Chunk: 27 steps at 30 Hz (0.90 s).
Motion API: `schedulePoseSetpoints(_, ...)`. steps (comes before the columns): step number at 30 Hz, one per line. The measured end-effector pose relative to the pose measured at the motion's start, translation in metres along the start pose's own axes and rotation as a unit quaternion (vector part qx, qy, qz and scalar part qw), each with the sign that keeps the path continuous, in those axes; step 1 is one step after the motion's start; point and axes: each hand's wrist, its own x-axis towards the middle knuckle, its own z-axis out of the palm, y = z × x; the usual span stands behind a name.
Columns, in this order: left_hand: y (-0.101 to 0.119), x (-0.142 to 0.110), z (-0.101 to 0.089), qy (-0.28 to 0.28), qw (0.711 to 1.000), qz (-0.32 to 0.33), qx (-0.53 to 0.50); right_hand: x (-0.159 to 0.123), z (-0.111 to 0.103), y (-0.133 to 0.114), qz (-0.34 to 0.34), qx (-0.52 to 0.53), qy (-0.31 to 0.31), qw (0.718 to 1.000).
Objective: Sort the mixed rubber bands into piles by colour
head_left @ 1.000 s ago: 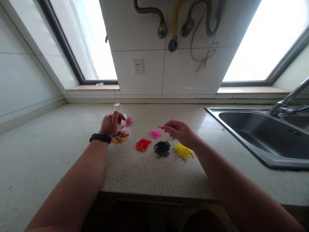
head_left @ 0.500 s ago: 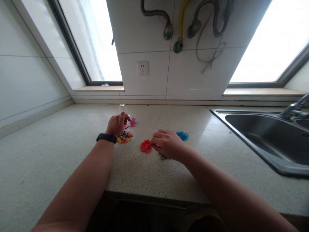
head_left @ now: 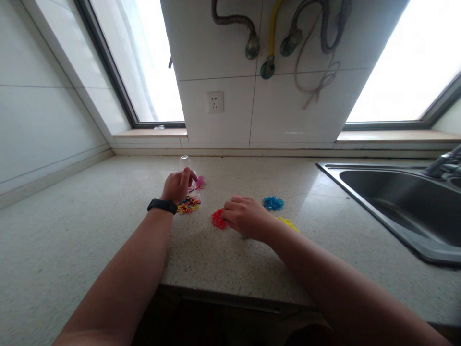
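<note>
Apparent step: handling red bands on the table. Right hand: fingertips at the pile; grip cannot be determined. Left hand: curled near mixed bands; grip likewise undetermined. Next move calls for raising the right fingertips clear.

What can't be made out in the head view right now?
All in the head view:
Right hand: too small to tell whether it pinches anything at the red pile.
Left hand: too small to tell whether it grips the pink item.
Black pieces: mostly hidden by the right hand.
Yellow pile: partly behind the right forearm.
Faucet: cut off by the right edge.
</note>
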Motion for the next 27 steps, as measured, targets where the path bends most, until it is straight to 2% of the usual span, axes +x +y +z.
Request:
schedulePoseSetpoints(9, -0.002, 0.000, -0.001, -0.001, 1.000, -0.001, 0.001, -0.006, 0.004, 0.006, 0.010, 0.003, 0.009, 1.000)
schedulePoseSetpoints(18, -0.009, 0.004, 0.001, 0.001, 0.999, -0.031, 0.026, -0.034, -0.009, 0.043, 0.134, 0.048, 0.074, 0.987)
schedulePoseSetpoints(22, -0.016, 0.008, 0.003, -0.059, 0.991, -0.068, 0.096, -0.048, -0.008, 0.061, 0.204, 0.056, 0.121, 0.970)
schedulePoseSetpoints(27, -0.031, 0.009, 0.007, -0.146, 0.966, -0.090, 0.193, -0.057, 0.003, 0.075, 0.263, 0.088, 0.152, 0.949)
